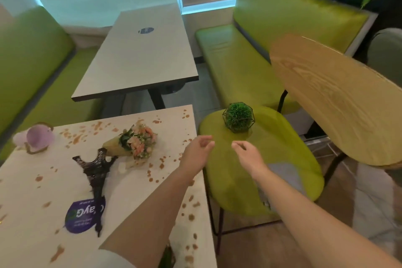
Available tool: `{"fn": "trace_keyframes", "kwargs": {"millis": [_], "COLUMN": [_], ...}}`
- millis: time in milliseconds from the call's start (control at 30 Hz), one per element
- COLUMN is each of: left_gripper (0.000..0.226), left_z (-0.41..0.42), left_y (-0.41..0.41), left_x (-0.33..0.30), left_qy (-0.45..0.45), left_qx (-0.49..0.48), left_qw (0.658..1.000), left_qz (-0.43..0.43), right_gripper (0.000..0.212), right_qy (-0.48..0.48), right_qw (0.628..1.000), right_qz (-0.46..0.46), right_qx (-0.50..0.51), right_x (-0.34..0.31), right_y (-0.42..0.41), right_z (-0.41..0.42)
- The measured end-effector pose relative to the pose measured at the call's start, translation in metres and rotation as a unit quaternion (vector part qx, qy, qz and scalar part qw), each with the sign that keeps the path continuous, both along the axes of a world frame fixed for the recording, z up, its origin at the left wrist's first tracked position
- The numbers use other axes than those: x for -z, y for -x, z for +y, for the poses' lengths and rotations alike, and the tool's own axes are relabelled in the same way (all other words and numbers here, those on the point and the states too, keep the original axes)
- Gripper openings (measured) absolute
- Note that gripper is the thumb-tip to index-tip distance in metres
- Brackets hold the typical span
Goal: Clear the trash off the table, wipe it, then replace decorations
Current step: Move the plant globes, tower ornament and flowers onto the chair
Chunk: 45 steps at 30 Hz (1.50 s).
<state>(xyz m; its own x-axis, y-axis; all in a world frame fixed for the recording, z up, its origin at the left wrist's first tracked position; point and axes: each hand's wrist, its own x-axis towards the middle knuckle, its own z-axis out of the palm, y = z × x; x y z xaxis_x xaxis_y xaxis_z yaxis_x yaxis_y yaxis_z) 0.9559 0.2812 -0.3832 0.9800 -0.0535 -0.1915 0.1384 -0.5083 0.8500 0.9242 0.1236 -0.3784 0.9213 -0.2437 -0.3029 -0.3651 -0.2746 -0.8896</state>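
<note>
I hover both hands, left (199, 150) and right (247, 154), loosely curled and empty, over the chair seat (282, 143); the plant ball (238, 117) sits at twelve o'clock. I'd clear the stained worktop (32, 191) next

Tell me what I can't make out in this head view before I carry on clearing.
- Sticker on the stained table: its print is partly covered by the black tower model and too small to read.
- Grey cloth on the chair seat: the right forearm hides part of it.
- Dark green thing at the bottom edge: cut off and behind the left arm.
- Purple ornament: blurred.
</note>
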Motion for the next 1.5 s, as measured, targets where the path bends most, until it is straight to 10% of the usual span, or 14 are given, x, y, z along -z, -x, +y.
{"fn": "trace_keyframes", "kwargs": {"millis": [433, 700, 900, 1200, 1500], "left_gripper": [0.020, 0.056, 0.079, 0.081, 0.040], "left_z": [0.139, 0.186, 0.183, 0.175, 0.102], "left_y": [0.154, 0.229, 0.254, 0.238, 0.192], "left_x": [-0.024, 0.015, 0.037, 0.045, -0.007], "left_qy": [-0.048, -0.151, 0.014, 0.021, 0.111], "left_qx": [-0.008, -0.148, -0.258, -0.241, -0.181], "left_qw": [0.999, 0.977, 0.954, 0.962, 0.973], "left_qz": [-0.014, 0.038, 0.150, 0.126, 0.090], "right_gripper": [0.015, 0.046, 0.044, 0.039, 0.047], "right_qy": [-0.019, 0.025, 0.037, 0.003, -0.098], "right_qw": [0.995, 0.985, 0.983, 0.992, 0.995], "right_qz": [0.053, 0.098, 0.065, 0.028, 0.009], "right_qx": [-0.079, -0.140, -0.165, -0.126, -0.007], "right_x": [0.013, 0.031, 0.036, 0.029, 0.001], "right_y": [0.141, 0.195, 0.215, 0.220, 0.173], "right_z": [0.147, 0.178, 0.188, 0.178, 0.104]}}
